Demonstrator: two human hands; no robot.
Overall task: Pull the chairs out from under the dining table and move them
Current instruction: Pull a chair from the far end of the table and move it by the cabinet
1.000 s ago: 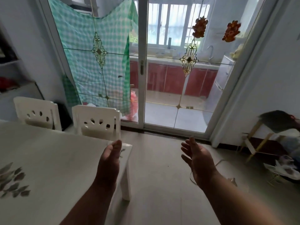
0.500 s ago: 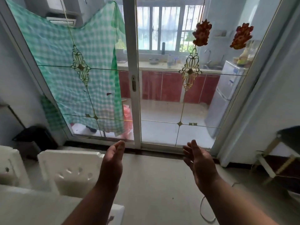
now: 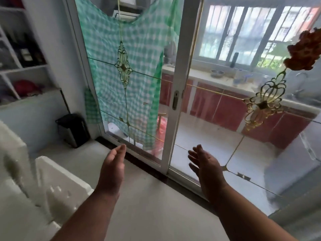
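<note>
Two white plastic chairs stand at the lower left. The nearer chair shows its backrest with cut-out holes. The farther chair is blurred at the left edge. My left hand is held out over the floor, just right of the nearer chair's back, fingers apart and holding nothing. My right hand is raised in front of the sliding door, palm turned inward, fingers spread and empty. The dining table is out of view.
A glass sliding door with a white frame runs across ahead, a green checked cloth hanging behind it. A dark bin stands in the left corner by shelves. Bare floor lies between chairs and door.
The view has swung left and closer to the door. The table has dropped out of view and the chairs have slid to the lower left. Both hands stay open and raised.
</note>
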